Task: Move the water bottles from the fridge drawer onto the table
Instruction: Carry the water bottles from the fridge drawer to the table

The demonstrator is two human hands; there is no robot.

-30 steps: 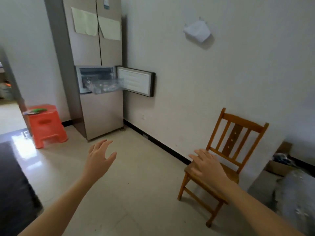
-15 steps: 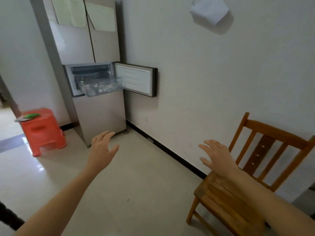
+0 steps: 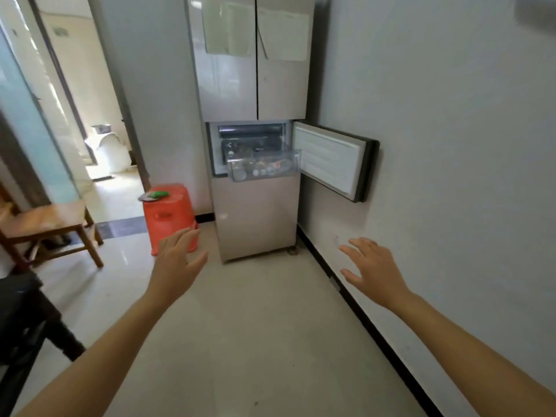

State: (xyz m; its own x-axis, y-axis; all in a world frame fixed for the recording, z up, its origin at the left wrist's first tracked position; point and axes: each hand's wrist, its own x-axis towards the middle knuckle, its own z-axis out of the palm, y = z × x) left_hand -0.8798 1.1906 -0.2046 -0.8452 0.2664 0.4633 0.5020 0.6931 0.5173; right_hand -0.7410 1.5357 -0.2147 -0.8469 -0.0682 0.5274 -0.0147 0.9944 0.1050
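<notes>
An orange plastic stool is set left of the beige fridge; clear water bottles are seen in its pulled-out drawer — left hand, right hand, each grip released.

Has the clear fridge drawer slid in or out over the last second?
No. The drawer still juts out of the fridge beside the swung-open door, as before; only the camera view shifted.

- Water bottles: in the clear fridge drawer, far beyond the left hand fingertips. Small blurred shapes, count untellable.
- Dark table: left of those fingers, cut by the frame edge, blurred.
- Wall paper: high above the right hand fingers, cropped, smeared.
</notes>
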